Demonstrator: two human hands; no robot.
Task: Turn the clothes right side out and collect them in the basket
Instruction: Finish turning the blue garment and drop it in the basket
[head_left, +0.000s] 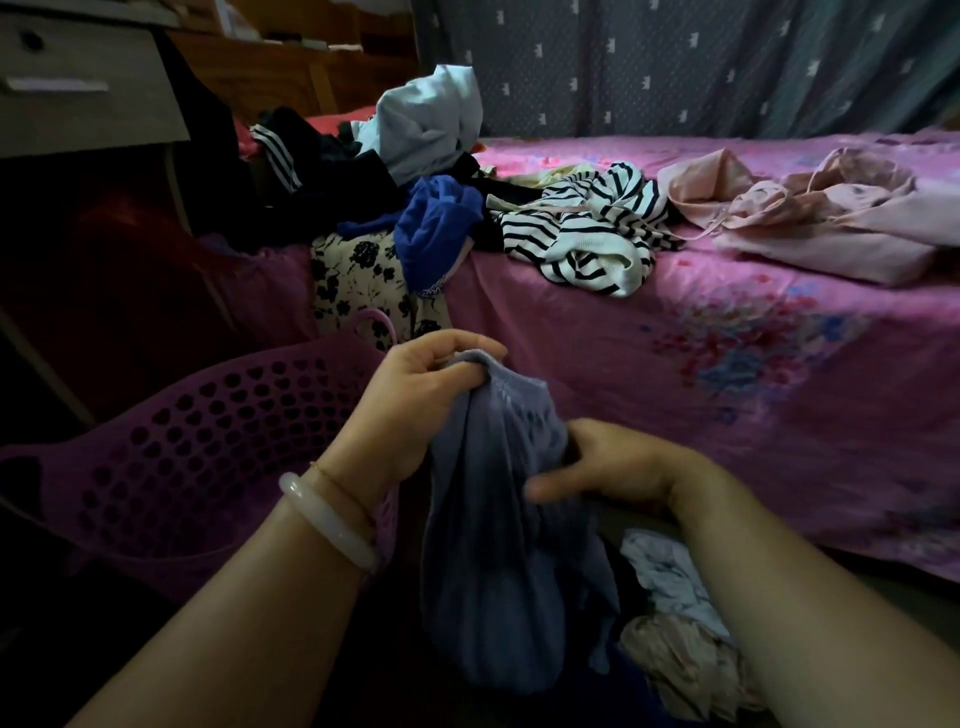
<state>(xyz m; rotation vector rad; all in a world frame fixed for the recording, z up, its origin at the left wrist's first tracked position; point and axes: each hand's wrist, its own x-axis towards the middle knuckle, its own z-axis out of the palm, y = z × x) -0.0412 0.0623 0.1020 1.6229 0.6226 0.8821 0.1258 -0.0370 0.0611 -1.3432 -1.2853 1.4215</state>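
the purple perforated plastic basket (208, 441) stands at 9 o'clock, against the bed's side; what it holds is hidden in the gloom. just right of it, at the centre and hanging toward 6 o'clock, is the slate-blue ribbed garment (493, 571), gathered into a long bunch. the left hand (415, 395) has its fingers curled round the garment's top edge. the right hand (613, 462) grips the cloth lower on its right side, thumb out and fingers sunk in the folds.

my guess is that the turning of this one piece is under way. which face is outward i cannot tell in this light. the next move likely calls for pulling the cloth through itself, shaking it straight, then dropping it left into the basket.

the bed (753, 395), under a pink floral sheet, fills the view from 12 to 4 o'clock. a grey-blue patterned curtain (675, 62) hangs behind it. a pale drawer unit (78, 78) sits at 10 o'clock.

on the sheet lie:
- a pale pink garment (831, 208) at 2 o'clock
- a black-and-white striped knit (587, 228) at 1 o'clock
- a whitish-blue bundle (431, 119) at 12 o'clock
- a royal blue piece (436, 223) beneath the bundle
- a cream cloth with black flowers (353, 280) draped over the bed's edge

some pale crumpled clothes (675, 623) lie at 5 o'clock. a white bangle (332, 525) circles the left wrist.
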